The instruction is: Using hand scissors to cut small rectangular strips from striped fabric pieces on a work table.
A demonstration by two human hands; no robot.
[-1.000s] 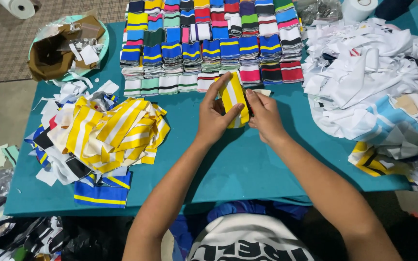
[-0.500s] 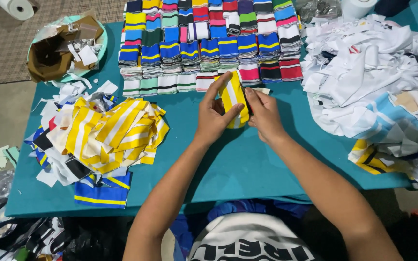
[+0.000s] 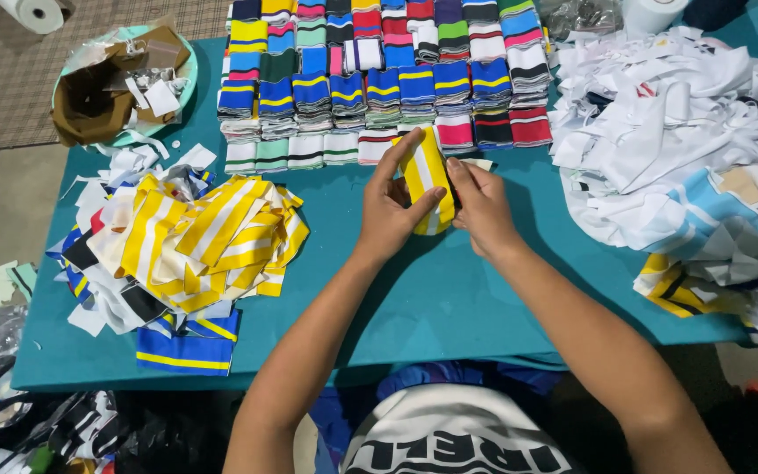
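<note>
Between both hands [image 3: 436,206], striped cloth [image 3: 423,171]

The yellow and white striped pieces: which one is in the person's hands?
The folded piece at the table's middle, gripped between left hand and right hand. The other yellow ones lie loose in the pile on the left.

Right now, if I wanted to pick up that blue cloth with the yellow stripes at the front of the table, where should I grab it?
Pinch the blue cloth by its front edge, coming from the table's near side. It lies flat, partly tucked under the yellow and white striped pile, so only that front part is free. The table edge sits right below it, leaving room for fingers.
</note>
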